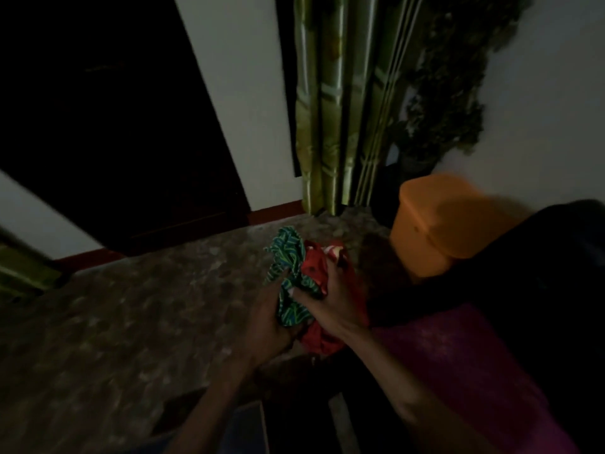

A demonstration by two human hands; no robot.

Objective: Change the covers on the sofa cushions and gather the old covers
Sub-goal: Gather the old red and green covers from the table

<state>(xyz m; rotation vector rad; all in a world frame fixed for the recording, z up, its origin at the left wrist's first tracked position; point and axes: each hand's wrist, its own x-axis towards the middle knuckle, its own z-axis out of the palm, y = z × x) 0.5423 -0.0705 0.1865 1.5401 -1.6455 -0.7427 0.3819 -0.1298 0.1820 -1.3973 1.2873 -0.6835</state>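
Location: a room in a home, dimly lit. Indicators — plain white walls (pixel 255 103) with a red skirting (pixel 278 212) along the base, a speckled stone-pattern floor (pixel 131 316), and a dark door (pixel 108 132) at left. Shiny green curtains (pixel 330 103) hang to the floor at centre. A leafy plant (pixel 448 93) stands in the corner beside them. An orange plastic bin (pixel 438 224) sits near the plant — next to it, a dark upholstered seat (pixel 537 283) with a purple cloth (pixel 458 368).

Dim room corner

A speckled stone floor (pixel 131 309) meets white walls (pixel 248 103); a dark door (pixel 108 126) stands far left, green curtains (pixel 334 103) centre, an orange bucket (pixel 435 224) right.
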